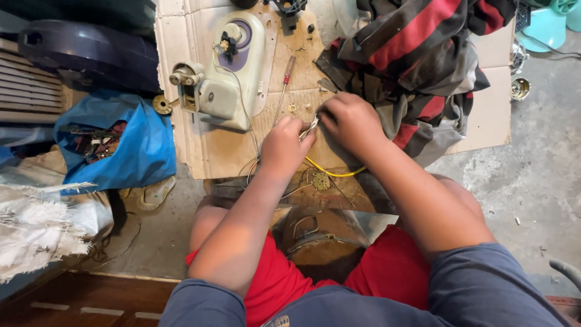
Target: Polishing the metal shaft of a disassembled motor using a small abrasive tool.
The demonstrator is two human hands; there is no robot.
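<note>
Our left hand [283, 145] is curled, fingertips pinched on a small silvery metal part [310, 126], and our right hand [351, 121] closes on the same part from the other side, knuckles up; what the fingers grip beneath we cannot tell. A thin yellow insulated wire [330, 172] loops out from under both hands and lies on the brown flattened cardboard sheet [212, 157], just above our knees.

We judge the step in hand to be working the wire's end at that part, and the next move calls for a steady pinch and a small, careful pull or twist.

A slim red-handled screwdriver [283, 91] lies just beyond the left hand, and the pale green plastic motor housing [221, 72] near it. The red-and-grey striped cloth heap [417, 66] crowds the right hand. Open room is the bare cardboard nearest us; the blue plastic bag of parts [115, 142] sits off its left edge.
</note>
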